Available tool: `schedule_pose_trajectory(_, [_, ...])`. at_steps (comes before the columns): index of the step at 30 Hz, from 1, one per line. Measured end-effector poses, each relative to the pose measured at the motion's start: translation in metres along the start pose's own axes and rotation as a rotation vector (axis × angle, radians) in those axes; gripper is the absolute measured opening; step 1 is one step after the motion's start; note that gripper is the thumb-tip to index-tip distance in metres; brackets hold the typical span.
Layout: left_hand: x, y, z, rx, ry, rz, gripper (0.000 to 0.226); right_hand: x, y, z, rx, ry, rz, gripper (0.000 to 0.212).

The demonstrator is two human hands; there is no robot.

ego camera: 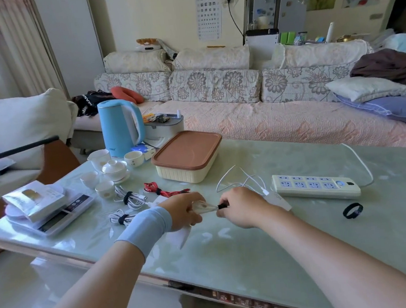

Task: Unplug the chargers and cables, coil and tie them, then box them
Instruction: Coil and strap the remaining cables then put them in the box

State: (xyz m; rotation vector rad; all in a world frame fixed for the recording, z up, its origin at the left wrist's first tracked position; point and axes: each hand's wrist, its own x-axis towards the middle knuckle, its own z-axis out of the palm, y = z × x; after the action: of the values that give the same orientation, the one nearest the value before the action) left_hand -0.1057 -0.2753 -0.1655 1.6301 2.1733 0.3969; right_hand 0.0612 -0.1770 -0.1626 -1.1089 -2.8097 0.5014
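Note:
My left hand (pixel 184 210) grips a small bundle of coiled pale cable (pixel 203 207) just above the table. My right hand (pixel 241 206) pinches a black strap (pixel 223 205) at the bundle's right end. Two tied white cable coils (pixel 129 199) (pixel 122 217) and a tied red cable (pixel 164 191) lie to the left. A loose white cable (pixel 244 180) trails from behind my right hand toward the white power strip (pixel 315 185). A cream box with a brown lid (pixel 187 155) stands shut behind the hands.
A spare black strap ring (pixel 352 210) lies at the right on the glass table (pixel 257 238). A blue kettle (pixel 119 128), white tea cups (pixel 112 169), and a scale with packets (pixel 49 212) crowd the left. A sofa runs behind the table.

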Motion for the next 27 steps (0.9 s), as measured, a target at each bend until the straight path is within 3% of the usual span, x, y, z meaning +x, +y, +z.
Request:
schedule_pose_trajectory(5, [0.007, -0.015, 0.012, 0.265, -0.075, -0.058, 0.032, 0.009, -0.006, 0.035, -0.146, -0.081, 0.009, 0.027])
schedule_pose_trajectory(9, [0.007, -0.014, 0.015, 0.395, -0.216, -0.047, 0.071, 0.015, 0.0, 0.041, -0.149, -0.037, -0.016, 0.025])
schedule_pose_trajectory(13, [0.014, -0.017, 0.009, 0.529, -0.213, -0.049, 0.063, 0.014, 0.009, 0.038, -0.136, -0.083, -0.065, 0.039])
schedule_pose_trajectory(16, [0.016, -0.013, 0.008, 0.5, -0.231, -0.119, 0.072, 0.011, 0.012, 0.035, -0.109, -0.128, -0.089, 0.053])
schedule_pose_trajectory(19, [0.019, 0.003, 0.008, 0.459, -0.218, -0.152, 0.082, 0.006, 0.018, 0.024, 0.012, -0.096, -0.072, 0.05])
schedule_pose_trajectory(24, [0.033, 0.043, 0.005, 0.362, -0.062, -0.074, 0.067, 0.001, 0.048, -0.005, -0.002, 0.171, 0.066, 0.039])
schedule_pose_trajectory(27, [0.043, 0.072, 0.013, 0.25, -0.017, 0.023, 0.054, -0.003, 0.074, -0.013, -0.031, 0.209, 0.255, 0.043])
